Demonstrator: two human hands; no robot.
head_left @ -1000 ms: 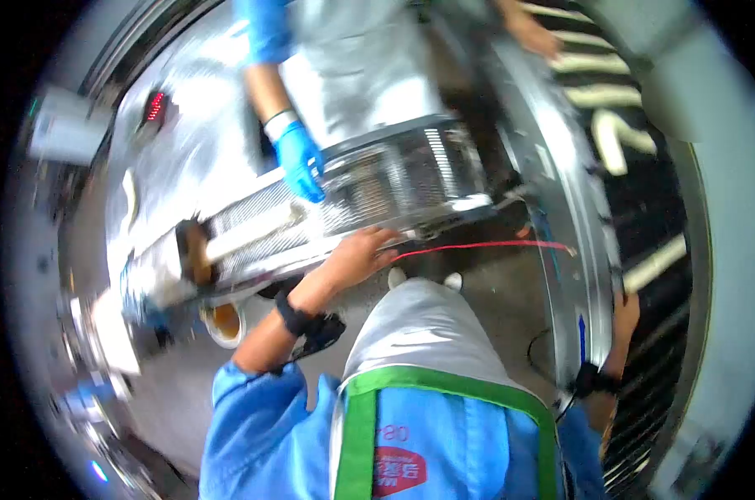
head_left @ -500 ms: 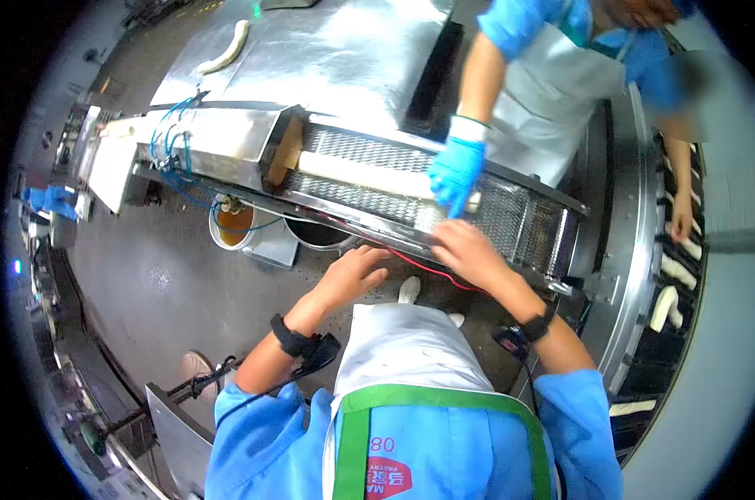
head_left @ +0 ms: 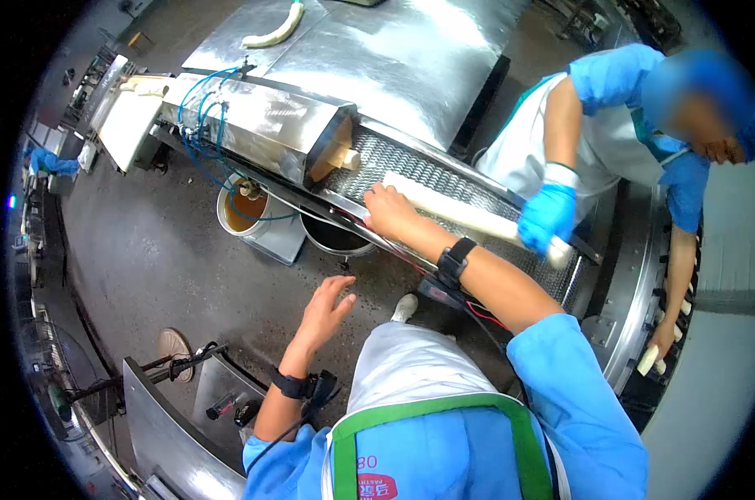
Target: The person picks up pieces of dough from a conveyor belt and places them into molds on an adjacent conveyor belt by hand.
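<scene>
A long pale dough roll (head_left: 452, 207) lies along the mesh conveyor (head_left: 394, 154). My right hand (head_left: 391, 212) is at the near side of the belt, by the roll's left end, fingers bent; whether it grips the dough is hidden. Near its other end, a co-worker's blue-gloved hand (head_left: 547, 215) holds the same roll. My left hand (head_left: 325, 312) hangs over the floor in front of the conveyor, fingers apart and holding nothing. Another piece of dough (head_left: 344, 158) sticks out of the metal housing (head_left: 265, 125) at the belt's left.
Behind the conveyor stands a metal table (head_left: 369, 58) with a curved dough strip (head_left: 277, 29). Below are a bucket of amber liquid (head_left: 242, 210) and a dark pot (head_left: 336, 237). The co-worker's bare hand (head_left: 662, 335) touches dough at the right-hand line. A metal panel (head_left: 173, 425) stands lower left.
My right hand has moved left along the conveyor edge, and my left hand has dropped lower. The co-worker's gloved hand has shifted right with the roll, now apart from the dough at the housing.
</scene>
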